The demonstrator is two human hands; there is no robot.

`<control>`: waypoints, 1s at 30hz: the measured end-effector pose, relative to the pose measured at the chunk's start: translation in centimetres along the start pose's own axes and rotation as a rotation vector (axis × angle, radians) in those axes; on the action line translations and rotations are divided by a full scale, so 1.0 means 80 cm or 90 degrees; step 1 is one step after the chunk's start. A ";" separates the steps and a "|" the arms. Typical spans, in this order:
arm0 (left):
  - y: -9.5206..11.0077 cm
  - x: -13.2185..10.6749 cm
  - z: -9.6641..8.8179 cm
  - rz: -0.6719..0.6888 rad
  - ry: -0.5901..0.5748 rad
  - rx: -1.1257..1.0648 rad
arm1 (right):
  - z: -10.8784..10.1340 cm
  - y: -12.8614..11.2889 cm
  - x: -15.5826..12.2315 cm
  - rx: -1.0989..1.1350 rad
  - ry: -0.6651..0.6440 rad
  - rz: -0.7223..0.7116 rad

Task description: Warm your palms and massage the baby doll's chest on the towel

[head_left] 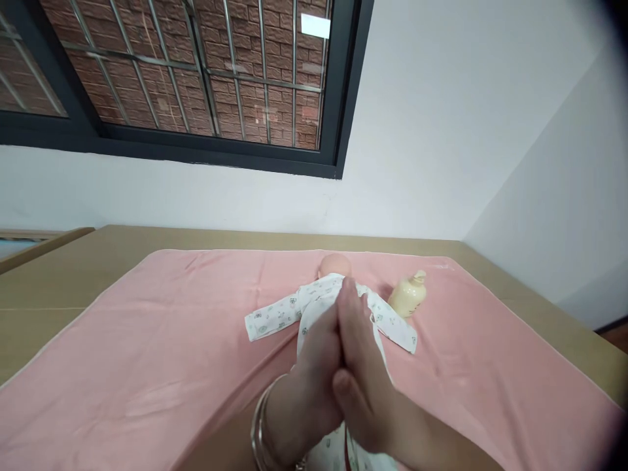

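Note:
My left hand (pixel 316 373) and my right hand (pixel 360 366) are pressed palm to palm, with the fingers stretched out and pointing away from me. Nothing shows between them, though the palms themselves are hidden. Bracelets (pixel 260 428) circle my left wrist. Beyond and beneath my hands a baby doll (pixel 335 265) lies on a pink blanket, its bald head at the far end. It wears a white printed outfit (pixel 277 317) with both sleeves spread to the sides. My hands cover much of its body. Right of the doll a cream-coloured bottle (pixel 407 296) rests at a slant.
The pink blanket (pixel 161 340) covers most of a wooden tabletop (pixel 118 255). Behind it rises a white wall (pixel 417 144) with a dark-framed window (pixel 220 147); metal bars and a brick wall show through the glass. Another wall (pixel 579 196) stands at the right.

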State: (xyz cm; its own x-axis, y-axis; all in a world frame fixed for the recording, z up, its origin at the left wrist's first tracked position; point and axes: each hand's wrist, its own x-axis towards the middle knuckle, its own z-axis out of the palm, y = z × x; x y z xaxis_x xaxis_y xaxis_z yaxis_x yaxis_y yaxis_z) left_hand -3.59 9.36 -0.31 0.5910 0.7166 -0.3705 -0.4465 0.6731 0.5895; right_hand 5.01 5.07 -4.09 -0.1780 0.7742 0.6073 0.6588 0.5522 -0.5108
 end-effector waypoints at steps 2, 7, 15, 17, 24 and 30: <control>0.024 -0.002 -0.003 -0.010 0.040 -0.002 | 0.006 -0.013 -0.004 -0.007 -0.033 -0.056; 0.060 0.002 -0.007 0.059 0.040 -0.005 | -0.006 -0.021 0.008 0.022 -0.109 -0.061; 0.083 0.077 -0.032 0.383 0.136 -0.050 | -0.030 0.087 0.053 -0.058 -0.087 0.228; 0.079 0.110 -0.045 0.425 0.171 0.010 | -0.017 0.125 0.061 -0.125 -0.073 0.278; 0.024 0.199 -0.089 0.468 0.205 0.505 | 0.043 0.169 0.033 -0.238 -0.124 0.155; -0.002 0.221 -0.115 0.608 0.331 0.882 | 0.040 0.186 0.010 -0.253 -0.018 0.205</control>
State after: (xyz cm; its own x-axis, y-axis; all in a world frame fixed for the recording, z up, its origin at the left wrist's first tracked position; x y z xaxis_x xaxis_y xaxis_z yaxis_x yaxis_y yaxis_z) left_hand 0.77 23.62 -13.62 0.1085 0.8963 0.4300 0.5336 -0.4175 0.7355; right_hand 12.31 14.88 -13.17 0.0631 0.8968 0.4378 0.9096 0.1289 -0.3951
